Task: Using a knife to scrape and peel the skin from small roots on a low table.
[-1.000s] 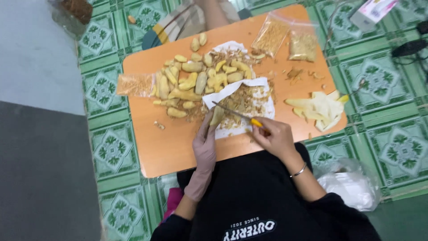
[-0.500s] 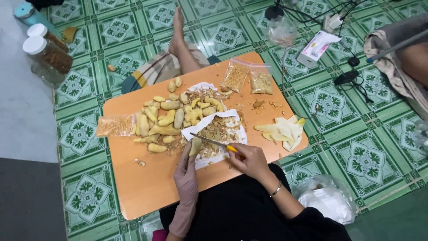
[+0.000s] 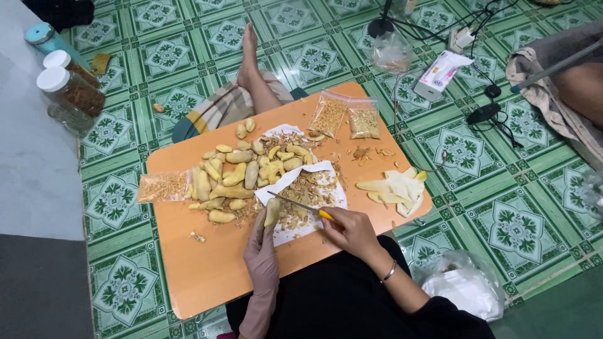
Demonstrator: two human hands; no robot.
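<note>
Right hand (image 3: pixel 353 230) of mine is closed around a yellow-handled knife (image 3: pixel 300 205), blade touching the pale root piece (image 3: pixel 272 212) my gloved left hand (image 3: pixel 260 248) pinches over white paper (image 3: pixel 314 169) on the orange surface (image 3: pixel 207 263); unpeeled pieces (image 3: pixel 232 179) lie just beyond.

Left hand (image 3: pixel 262 260) in pale pink glove. Right hand (image 3: pixel 355 232) bare, thin silver bracelet (image 3: pixel 389 272) just behind it. Black garment beneath both.
</note>
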